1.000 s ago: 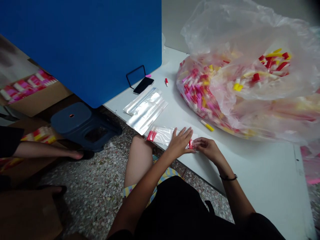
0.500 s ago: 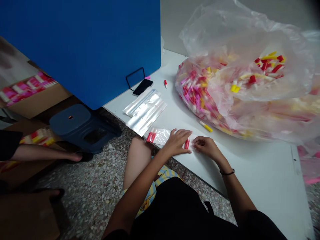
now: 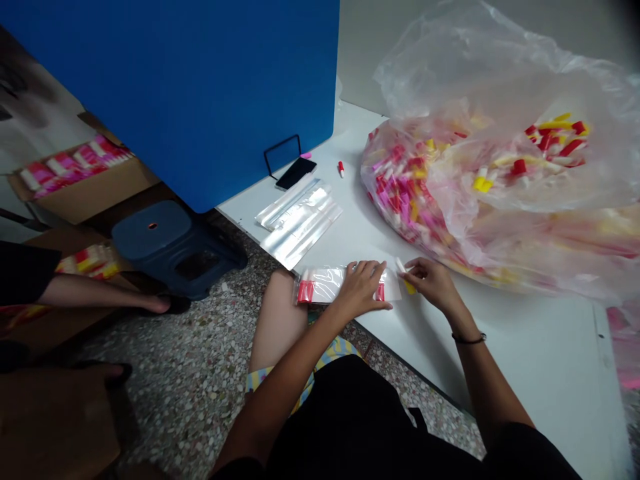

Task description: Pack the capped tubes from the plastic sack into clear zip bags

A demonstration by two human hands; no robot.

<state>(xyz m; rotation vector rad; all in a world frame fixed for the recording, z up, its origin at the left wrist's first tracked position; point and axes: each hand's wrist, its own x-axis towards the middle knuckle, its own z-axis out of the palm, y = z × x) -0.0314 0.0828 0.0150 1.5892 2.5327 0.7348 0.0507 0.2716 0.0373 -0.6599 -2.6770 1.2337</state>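
Yellow-capped tube (image 3: pixel 406 279) pinched in right hand (image 3: pixel 436 283); left hand (image 3: pixel 361 291) flat on clear bag (image 3: pixel 325 283).
Narrow grip on the tube, just beside the bag's edge; left palm pressing down, holding nothing. Red-capped tubes (image 3: pixel 305 291) inside the bag. Farther off, flat bags (image 3: pixel 300 223), a loose red tube (image 3: pixel 341 169), a phone (image 3: pixel 296 173), and a bulging plastic sack (image 3: pixel 450 73) on the white table (image 3: pixel 525 353).

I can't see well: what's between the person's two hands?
Head view: a white-and-yellow tube in the right hand's fingers, and the end of a clear plastic bag under the left hand.
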